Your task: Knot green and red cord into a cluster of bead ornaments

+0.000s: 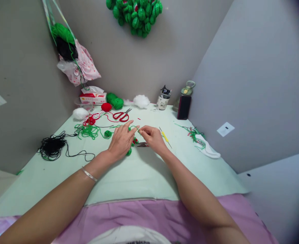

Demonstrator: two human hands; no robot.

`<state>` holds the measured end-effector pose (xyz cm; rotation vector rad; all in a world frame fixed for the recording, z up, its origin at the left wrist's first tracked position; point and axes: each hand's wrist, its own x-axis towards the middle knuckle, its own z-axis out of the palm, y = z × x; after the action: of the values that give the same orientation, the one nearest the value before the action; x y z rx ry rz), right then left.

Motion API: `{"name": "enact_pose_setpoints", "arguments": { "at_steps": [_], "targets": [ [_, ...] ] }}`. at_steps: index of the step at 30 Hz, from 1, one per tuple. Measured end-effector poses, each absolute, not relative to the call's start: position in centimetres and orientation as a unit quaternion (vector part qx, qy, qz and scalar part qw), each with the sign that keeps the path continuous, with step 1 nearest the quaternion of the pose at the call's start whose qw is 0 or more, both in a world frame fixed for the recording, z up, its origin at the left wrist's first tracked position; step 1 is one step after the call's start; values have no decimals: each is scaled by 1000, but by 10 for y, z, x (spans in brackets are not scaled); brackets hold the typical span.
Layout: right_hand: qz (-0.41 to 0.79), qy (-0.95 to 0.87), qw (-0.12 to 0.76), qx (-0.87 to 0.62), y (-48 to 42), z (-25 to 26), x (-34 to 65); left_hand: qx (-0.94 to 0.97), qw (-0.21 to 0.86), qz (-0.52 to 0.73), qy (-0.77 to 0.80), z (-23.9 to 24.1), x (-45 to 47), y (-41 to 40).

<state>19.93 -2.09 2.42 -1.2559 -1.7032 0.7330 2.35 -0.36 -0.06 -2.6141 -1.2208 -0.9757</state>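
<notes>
My left hand (121, 140) rests on the pale green table (139, 173) and covers a small green and red crocheted piece (131, 149); its fingertips pinch green yarn near its top. My right hand (153, 137) meets it fingertip to fingertip and pinches something thin that I cannot make out, perhaps a needle or a strand. A small pair of snips (142, 144) lies just under my right hand. A yellow-handled crochet hook (165, 137) lies to the right of that hand.
Red scissors (121, 116), red yarn (106, 107), green yarn balls (115, 100), a tissue box (93, 97) and stuffing (141, 101) lie at the back. Black yarn (51, 146) sits far left, green scraps (195, 134) right. A jar (163, 100) and phone (184, 107) stand back right.
</notes>
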Motion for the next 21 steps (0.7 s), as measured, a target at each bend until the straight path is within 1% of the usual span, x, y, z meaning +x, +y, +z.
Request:
{"name": "enact_pose_setpoints", "arguments": {
  "at_steps": [3,6,10,13,16,19,21],
  "targets": [
    [319,-687,423,-497,-19,24,201,-861,46,-317,-395,-1,23,-4],
    [337,-672,435,-495,-19,24,201,-862,40,-311,-398,-1,24,-4],
    [373,-671,426,-478,-19,24,200,-865,29,-302,-399,3,23,-6],
    [337,-660,448,-500,-19,23,199,-857,-13,-329,-396,5,22,-4],
    [284,-672,453,-512,-21,21,195,-811,-124,-400,-409,5,21,3],
    [232,-694,445,-517,-25,20,191,-710,-299,-469,-432,7,19,8],
    [200,-704,438,-521,-27,19,190,-639,-408,-485,-436,9,19,10]
  ]
}}
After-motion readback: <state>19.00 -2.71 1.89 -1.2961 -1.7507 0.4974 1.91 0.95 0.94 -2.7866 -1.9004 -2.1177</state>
